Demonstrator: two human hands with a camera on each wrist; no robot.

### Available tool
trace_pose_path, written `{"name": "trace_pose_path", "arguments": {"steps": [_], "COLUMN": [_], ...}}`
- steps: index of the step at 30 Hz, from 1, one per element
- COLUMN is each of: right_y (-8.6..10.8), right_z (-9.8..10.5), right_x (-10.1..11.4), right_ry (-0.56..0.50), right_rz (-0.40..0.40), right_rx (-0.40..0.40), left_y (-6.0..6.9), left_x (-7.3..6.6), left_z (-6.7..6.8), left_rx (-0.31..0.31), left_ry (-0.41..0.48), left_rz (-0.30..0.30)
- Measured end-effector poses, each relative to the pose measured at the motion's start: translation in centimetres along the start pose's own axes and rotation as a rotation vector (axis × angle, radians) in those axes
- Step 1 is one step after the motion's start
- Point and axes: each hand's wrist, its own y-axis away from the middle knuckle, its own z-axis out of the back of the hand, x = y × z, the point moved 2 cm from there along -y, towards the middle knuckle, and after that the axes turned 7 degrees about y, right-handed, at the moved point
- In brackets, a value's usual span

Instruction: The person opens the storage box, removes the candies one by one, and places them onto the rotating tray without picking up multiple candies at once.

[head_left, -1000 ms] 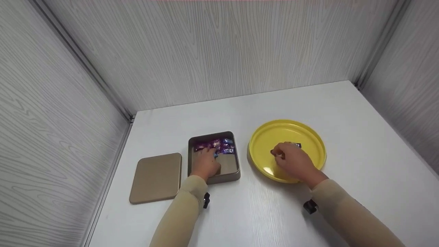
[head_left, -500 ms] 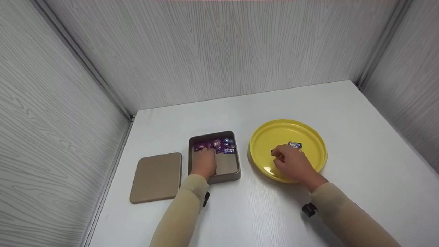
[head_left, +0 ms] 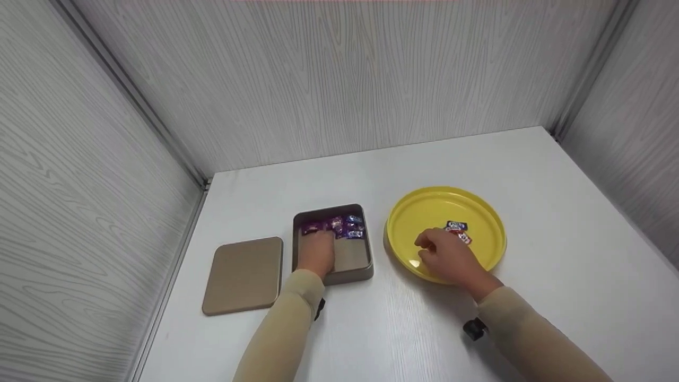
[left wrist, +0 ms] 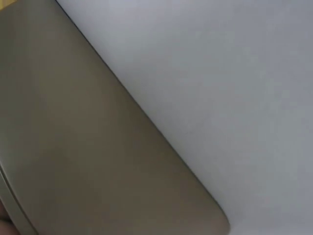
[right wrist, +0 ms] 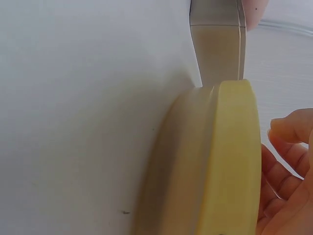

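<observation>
My left hand [head_left: 318,252] reaches down into an open bronze tin [head_left: 353,275]; its fingertips are hidden from view. Several purple and blue wrapped candies [head_left: 354,234] lie along the far side of the tin. In the right wrist view, the thumb and fingers of my right hand [right wrist: 288,191] are loosely bent and apart, with nothing between them. That hand hovers over a round yellow plate [head_left: 416,215]. Just beyond its knuckles lie a blue-wrapped candy [head_left: 456,225] and a red-wrapped candy [head_left: 464,238], partly covered by the hand.
A flat bronze lid [head_left: 244,276] lies on the white table [head_left: 382,329] left of the tin. Wood-grained panels [head_left: 339,79] stand behind the table and at both sides. The tin and the plate are a short gap apart.
My right hand has shifted slightly toward me, and the red-wrapped candy has come into view beside the blue one. My left fingers, earlier spread over the candies, now point down into the tin.
</observation>
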Motion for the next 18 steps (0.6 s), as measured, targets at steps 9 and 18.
{"name": "trace_pose_path", "arguments": {"steps": [9,18], "right_y": [-0.1,-0.5], "right_z": [-0.3,-0.6], "right_x": [1.1,2.1], "right_ry": [-0.010,-0.041], "right_rz": [0.025,0.013], "right_rx": [-0.012,-0.007], "left_y": [0.0,0.9], "left_x": [0.6,1.3], "left_z": [0.2,0.8], "left_rx": [0.072,0.098], "left_ry": [0.054,0.316], "left_rz": [0.033,0.086]}}
